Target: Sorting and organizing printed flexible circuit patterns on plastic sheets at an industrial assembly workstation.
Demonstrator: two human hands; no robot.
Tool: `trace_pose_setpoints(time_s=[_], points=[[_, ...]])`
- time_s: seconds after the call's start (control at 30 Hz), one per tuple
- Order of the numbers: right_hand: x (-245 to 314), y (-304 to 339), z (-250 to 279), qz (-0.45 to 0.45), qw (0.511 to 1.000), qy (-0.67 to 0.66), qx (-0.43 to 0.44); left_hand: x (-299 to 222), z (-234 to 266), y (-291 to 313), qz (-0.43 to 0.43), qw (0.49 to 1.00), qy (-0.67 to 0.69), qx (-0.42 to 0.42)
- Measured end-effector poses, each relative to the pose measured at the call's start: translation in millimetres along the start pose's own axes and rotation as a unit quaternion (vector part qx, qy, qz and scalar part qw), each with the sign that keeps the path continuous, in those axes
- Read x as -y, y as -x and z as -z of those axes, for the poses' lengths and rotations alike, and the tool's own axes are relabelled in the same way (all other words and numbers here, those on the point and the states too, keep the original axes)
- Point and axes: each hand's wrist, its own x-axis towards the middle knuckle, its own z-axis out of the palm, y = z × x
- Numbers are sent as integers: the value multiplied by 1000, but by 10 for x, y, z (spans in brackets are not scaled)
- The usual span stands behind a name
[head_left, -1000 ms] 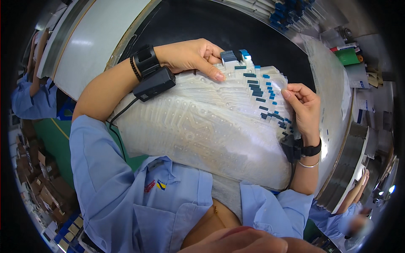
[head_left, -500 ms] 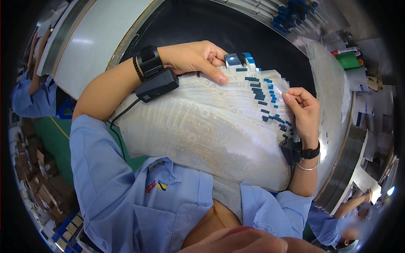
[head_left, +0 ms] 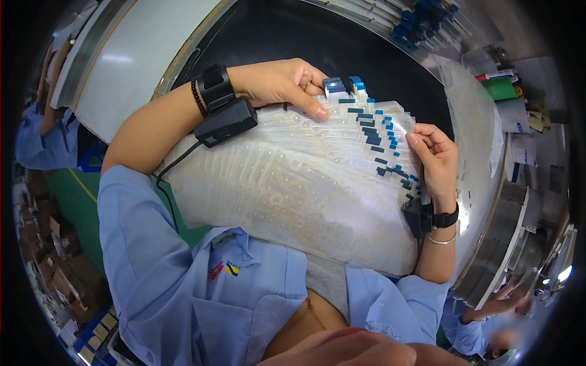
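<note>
Surrounding fanned translucent sheets (head_left: 268,183): black tabletop (head_left: 262,36) beyond, green floor (head_left: 76,213) at left.

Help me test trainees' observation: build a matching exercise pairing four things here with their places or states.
1. Blue-tabbed translucent plastic sheets
2. Thin silver metal bangle
3. Black beaded bracelet
4. Smooth black flat work surface

A. Around the left forearm
B. Beyond the sheets
C. Overlapping in a fan
D. Around the right forearm

Pairs: 1-C, 2-D, 3-A, 4-B
</note>
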Motion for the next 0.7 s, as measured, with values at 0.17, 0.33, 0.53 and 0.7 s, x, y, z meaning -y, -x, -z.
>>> trace_pose_setpoints(time_s=[0.17,0.33,0.53,0.7], points=[[-3,-130,167,-55,991,-53,110,-15,-5,3,0,1000,-24,-1],[-4,-17,-11,18,1000,-4,9,-14,-15,13,-10,1000,-23,5],[1,-122,133,-62,994,-46,81,13,16,-16,-7,999,-36,6],[80,-29,43,-20,998,-9,51,-12,15,11,-2,999,-33,-14]])
